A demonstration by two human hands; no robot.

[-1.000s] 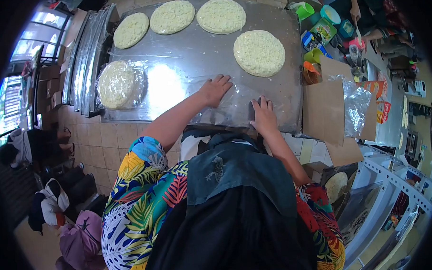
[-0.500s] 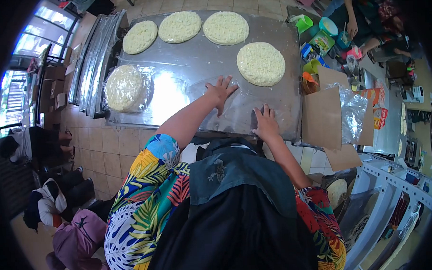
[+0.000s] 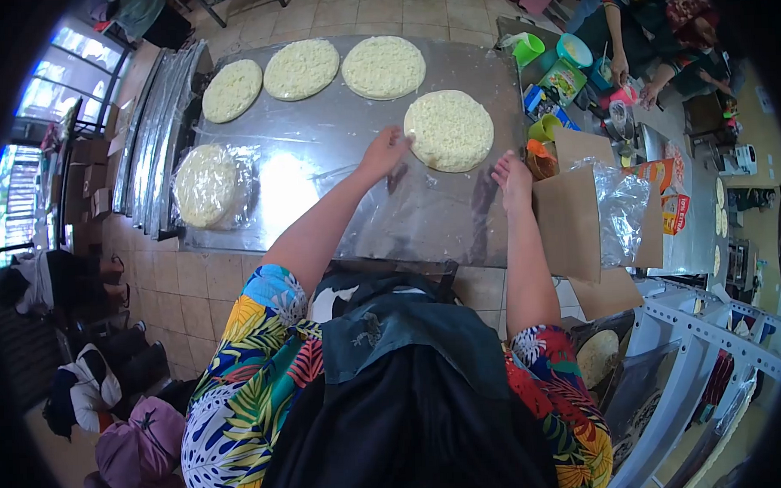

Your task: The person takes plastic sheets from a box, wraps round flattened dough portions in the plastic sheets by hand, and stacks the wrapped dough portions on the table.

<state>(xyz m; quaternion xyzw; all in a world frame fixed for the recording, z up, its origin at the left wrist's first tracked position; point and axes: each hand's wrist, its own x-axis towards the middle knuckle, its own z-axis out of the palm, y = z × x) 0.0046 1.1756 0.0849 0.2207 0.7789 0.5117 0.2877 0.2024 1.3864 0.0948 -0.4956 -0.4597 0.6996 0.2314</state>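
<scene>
My left hand [image 3: 382, 155] is at the left edge of a round topped base [image 3: 449, 131], its fingers bent; whether it grips the rim is not clear. On the other side of that base, my right hand [image 3: 513, 176] is raised with its fingers a little apart and nothing in them. Clear plastic film [image 3: 406, 211] lies on the metal table [image 3: 335, 125] in front of me. Three more round bases [image 3: 383, 68] lie along the far edge. At the table's left, another base [image 3: 206, 185] is covered with clear plastic.
Stacked metal trays [image 3: 156, 140] stand left of the table. An open cardboard box [image 3: 567, 223] holding plastic is at the right, beyond it bowls and a green cup [image 3: 528, 48]. A co-worker's hands [image 3: 618, 67] are at the upper right. A metal rack [image 3: 678, 363] stands lower right.
Both hands have lifted from the plastic film near the table's front and moved forward, to either side of the nearest right-hand base. The co-worker's hands have shifted too.
</scene>
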